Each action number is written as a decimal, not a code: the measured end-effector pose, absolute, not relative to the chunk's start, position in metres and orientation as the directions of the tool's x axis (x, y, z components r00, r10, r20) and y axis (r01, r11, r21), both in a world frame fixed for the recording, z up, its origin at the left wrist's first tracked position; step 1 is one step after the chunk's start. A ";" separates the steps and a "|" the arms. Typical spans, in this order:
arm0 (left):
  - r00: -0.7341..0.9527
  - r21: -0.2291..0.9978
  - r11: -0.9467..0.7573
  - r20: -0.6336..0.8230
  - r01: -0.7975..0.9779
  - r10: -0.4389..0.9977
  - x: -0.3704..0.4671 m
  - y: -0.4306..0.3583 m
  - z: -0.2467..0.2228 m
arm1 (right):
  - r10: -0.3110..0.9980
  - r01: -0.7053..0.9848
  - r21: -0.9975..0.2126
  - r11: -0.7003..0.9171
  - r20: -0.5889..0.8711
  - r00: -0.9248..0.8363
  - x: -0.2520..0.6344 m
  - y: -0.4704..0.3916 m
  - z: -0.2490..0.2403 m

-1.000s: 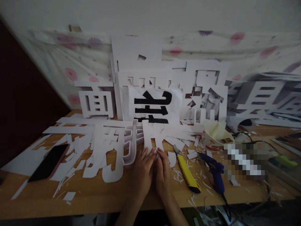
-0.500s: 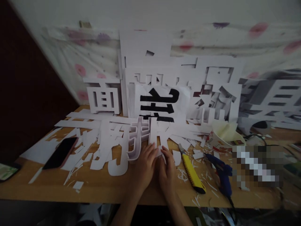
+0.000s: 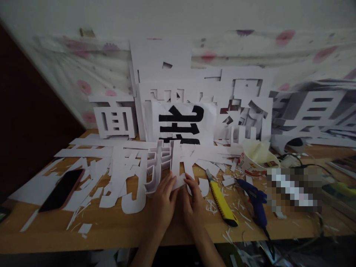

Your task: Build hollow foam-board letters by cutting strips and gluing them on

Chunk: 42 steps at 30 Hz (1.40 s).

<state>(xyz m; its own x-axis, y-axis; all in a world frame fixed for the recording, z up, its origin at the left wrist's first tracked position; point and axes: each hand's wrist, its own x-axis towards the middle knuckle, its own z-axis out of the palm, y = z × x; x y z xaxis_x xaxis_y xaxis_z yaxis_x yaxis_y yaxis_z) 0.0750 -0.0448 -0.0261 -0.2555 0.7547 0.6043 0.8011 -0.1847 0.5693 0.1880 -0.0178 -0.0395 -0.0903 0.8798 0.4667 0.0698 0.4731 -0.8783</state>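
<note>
Near the middle of the table, my left hand [image 3: 164,196] and my right hand [image 3: 194,198] face each other. Between their fingertips they pinch a small white board piece [image 3: 180,181], partly covered by the fingers. Just left of my left hand stands a white character shape with raised side walls [image 3: 158,163]; whether the hand touches it I cannot tell. Behind my fingers lies a flat white cut-out [image 3: 175,157]. A yellow utility knife [image 3: 222,202] rests to the right of my right hand, with a blue glue gun [image 3: 255,200] beyond it.
A dark phone [image 3: 61,190] lies on white offcuts at left. A paper cup [image 3: 254,159] stands at right beside cables and a blurred patch. Behind are a sheet with black characters [image 3: 180,124] and a finished white character [image 3: 115,120]. White scraps litter the wooden table [image 3: 105,230].
The view has shifted, so most of the scene sits further left. More of the small white piece shows between my fingertips. Both hands keep their hold on it.
</note>
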 end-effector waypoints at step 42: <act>-0.338 0.546 -0.279 0.768 0.790 0.545 0.088 -0.039 -0.032 | 0.925 0.059 -0.926 0.372 0.375 0.056 0.177 -0.002 -0.039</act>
<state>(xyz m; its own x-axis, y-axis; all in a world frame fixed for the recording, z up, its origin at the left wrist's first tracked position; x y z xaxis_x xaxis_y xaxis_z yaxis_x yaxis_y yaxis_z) 0.0884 -0.0391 -0.0319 -0.3379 0.5447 0.7676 0.7901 -0.2790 0.5458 0.1768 -0.0018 -0.0393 0.0559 0.9253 0.3751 0.0593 0.3719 -0.9264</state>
